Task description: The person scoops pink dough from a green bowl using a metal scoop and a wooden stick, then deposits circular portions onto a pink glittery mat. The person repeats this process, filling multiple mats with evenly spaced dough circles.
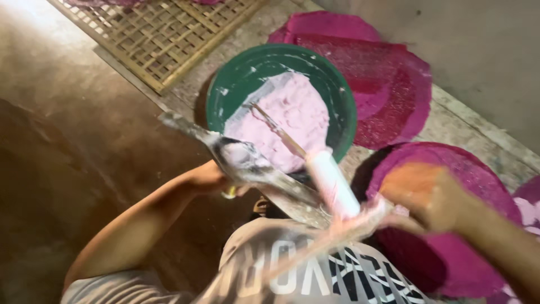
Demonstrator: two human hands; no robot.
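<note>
1. Setting: brown floor, dim; a woven bamboo tray (163, 34) lies at the far side, and magenta round sheets (388, 84) lie overlapped on a grey slab.
2. Green basin (337, 107) sits just beyond both hands. It holds pale pink paste (292, 121) over roughly half its bottom; the rest of the inner wall shows green with white smears.
3. Left hand (216, 179): closed round the near end of a flat, paste-coated metal tool (242, 160), which runs away from the grip toward the bamboo tray.
4. Right hand (430, 200): motion-blurred; cannot tell whether the fingers are shut. A pink-white roller (332, 183) with a thin stick (278, 132) lies just left of it, the stick tip reaching into the paste.
5. Progress, judged: several sheets coloured; paste remains, so work looks partly done.
6. Paste: thick, opaque, matte, holding ridges.
</note>
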